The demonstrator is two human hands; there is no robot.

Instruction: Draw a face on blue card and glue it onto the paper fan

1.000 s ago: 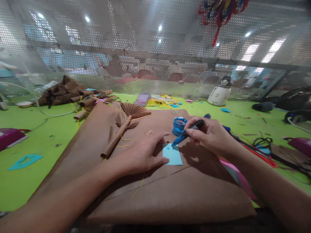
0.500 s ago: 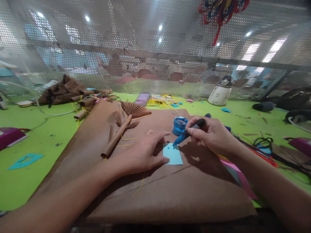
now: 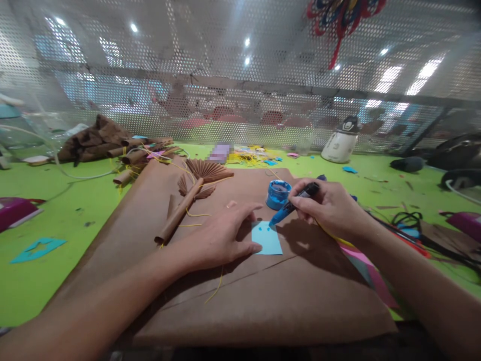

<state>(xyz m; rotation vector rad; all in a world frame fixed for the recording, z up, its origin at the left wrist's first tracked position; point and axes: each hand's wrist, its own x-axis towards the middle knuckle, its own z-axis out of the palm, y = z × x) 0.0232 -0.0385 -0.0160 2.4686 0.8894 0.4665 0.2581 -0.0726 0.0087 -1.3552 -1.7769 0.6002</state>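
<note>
A small light-blue square of paper point(image 3: 267, 243) with blue marks near its top lies on brown paper point(image 3: 233, 301). My left hand point(image 3: 221, 233) rests at its left side, thumb on the paper's lower left edge, fingers apart and curved. Between the fingers of my right hand point(image 3: 325, 203) is a blue-and-black marker point(image 3: 283, 213), held at a slant. Its blue end is at the upper right of the square; whether it touches cannot be told. Just behind stands a small blue-smeared jar point(image 3: 278, 194). Left of my hands lies a rolled brown-paper piece with pleated fans point(image 3: 203, 173).
Brown paper rolls point(image 3: 131, 158) and yellow threads point(image 3: 248, 158) lie toward the back. A white bottle point(image 3: 340, 143) stands at the back right, before a perforated screen point(image 3: 225, 80). Black cords point(image 3: 408, 220) lie right; a blue cutout point(image 3: 39, 249) lies on the green table.
The marker's tip has shifted very slightly right and the blue mark near it shows more fully. My left hand stays in place.
</note>
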